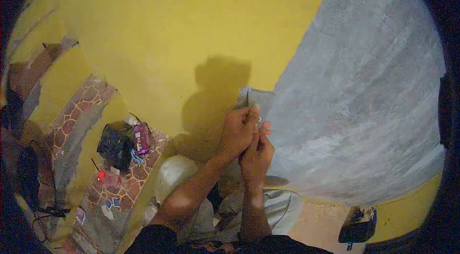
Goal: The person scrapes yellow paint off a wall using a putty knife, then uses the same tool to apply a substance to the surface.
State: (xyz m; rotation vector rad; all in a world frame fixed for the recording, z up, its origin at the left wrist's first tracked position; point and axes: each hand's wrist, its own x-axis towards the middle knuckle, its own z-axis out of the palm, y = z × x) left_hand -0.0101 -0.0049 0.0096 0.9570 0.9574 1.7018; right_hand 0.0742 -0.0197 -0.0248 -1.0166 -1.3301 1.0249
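Clasped together, the left hand and right hand both grasp the lower end of a trowel. Its grey blade stands upright just above the left hand, at the left edge of the grey plaster on the yellow wall.

Lower end of flat grey tool behind left hand and right hand; ledge clutter blurred.

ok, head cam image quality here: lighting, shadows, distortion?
Head view: heavy fisheye, black vignette at the corners, wall lines bowed. Head view: dim warm light, a dark shadow on the yellow wall up-left of the left hand and right hand. Head view: grey flat tool soft and noisy; no glare.
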